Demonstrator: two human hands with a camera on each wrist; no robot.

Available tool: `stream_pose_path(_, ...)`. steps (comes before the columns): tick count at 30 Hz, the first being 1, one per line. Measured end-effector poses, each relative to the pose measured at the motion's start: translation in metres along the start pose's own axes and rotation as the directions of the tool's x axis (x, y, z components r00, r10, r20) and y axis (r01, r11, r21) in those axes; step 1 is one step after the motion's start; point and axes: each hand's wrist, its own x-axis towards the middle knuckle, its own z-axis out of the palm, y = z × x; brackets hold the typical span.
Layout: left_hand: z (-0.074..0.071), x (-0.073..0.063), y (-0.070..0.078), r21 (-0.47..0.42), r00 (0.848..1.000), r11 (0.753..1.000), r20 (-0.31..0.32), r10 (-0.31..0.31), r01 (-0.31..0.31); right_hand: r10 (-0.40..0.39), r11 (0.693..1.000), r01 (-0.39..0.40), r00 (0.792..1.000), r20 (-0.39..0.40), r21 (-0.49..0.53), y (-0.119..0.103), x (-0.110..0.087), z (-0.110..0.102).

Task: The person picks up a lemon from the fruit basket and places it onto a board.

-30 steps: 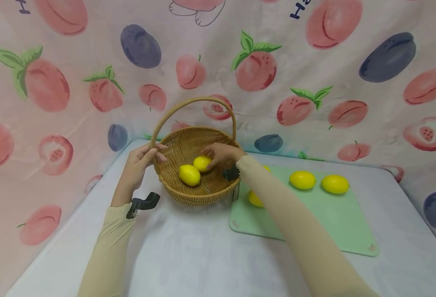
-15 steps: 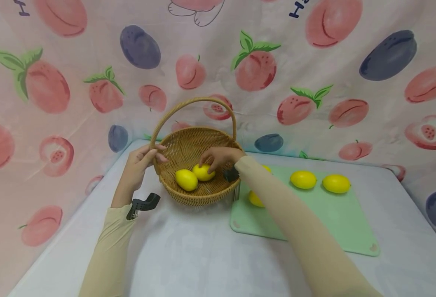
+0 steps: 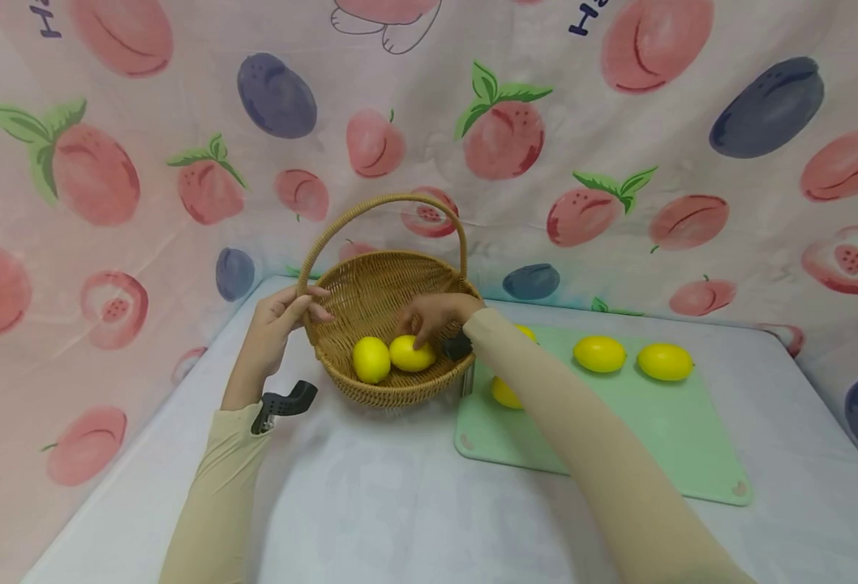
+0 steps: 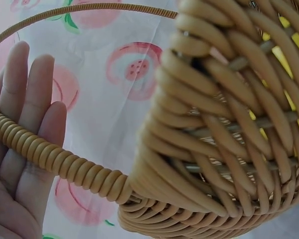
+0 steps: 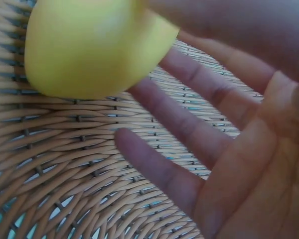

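Note:
A wicker basket [image 3: 400,391] with a tall arched handle [image 3: 381,197] stands at the middle back of the table. My left hand [image 3: 272,328] holds the handle low on its left side; in the left wrist view the fingers [image 4: 32,94] lie rather straight behind the wrapped cane. Inside the basket, my right hand [image 3: 436,315] pinches a lemon [image 3: 410,354] between thumb and fingertips. A second lemon [image 3: 371,360] rests right beside it on the left. The right wrist view shows the held lemon [image 5: 89,50] close over the woven wall, with the lower fingers spread.
A light green cutting board [image 3: 655,438] lies right of the basket, partly under the right forearm. Two lemons [image 3: 600,354] sit at its far right side. More yellow fruit [image 3: 507,392] shows beside the right sleeve, partly hidden. A fruit-print cloth [image 3: 414,81] hangs behind the table.
My right hand and its lemon have moved down and slightly right, toward the basket's near wall. The other lemon has turned and shifted nearer. My left hand stays at the handle.

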Motion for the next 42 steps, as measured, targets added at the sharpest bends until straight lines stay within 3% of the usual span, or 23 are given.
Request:
stream_pose_path(9,0.0019,-0.0003,0.0009,0.008,1.000,1.000,0.007,0.006,-0.006,0.004,1.000,-0.006,0.983,0.182,0.012,0.0043,0.0017,0.0040)
stream_pose_path(17,0.0021,-0.0014,0.0005,0.021,1.000,1.000,0.013,0.007,-0.008,0.050,0.999,-0.053,0.977,0.205,0.006,0.0032,0.0017,0.0064)
stream_pose_path(27,0.0019,-0.0013,0.0006,0.020,1.000,1.000,0.008,0.013,-0.013,0.146,0.988,-0.143,0.989,0.038,-0.062,0.0058,-0.0022,0.0055)
stream_pose_path(36,0.0010,-0.0007,0.0004,0.005,1.000,1.000,0.016,0.025,-0.025,0.143,0.990,-0.143,0.988,0.063,-0.001,0.0071,-0.0018,0.0042)
stream_pose_path(42,0.0013,-0.0008,-0.0003,0.013,1.000,1.000,0.007,0.022,-0.022,0.092,0.991,-0.096,0.995,-0.049,-0.090,0.0052,-0.0011,0.0043)
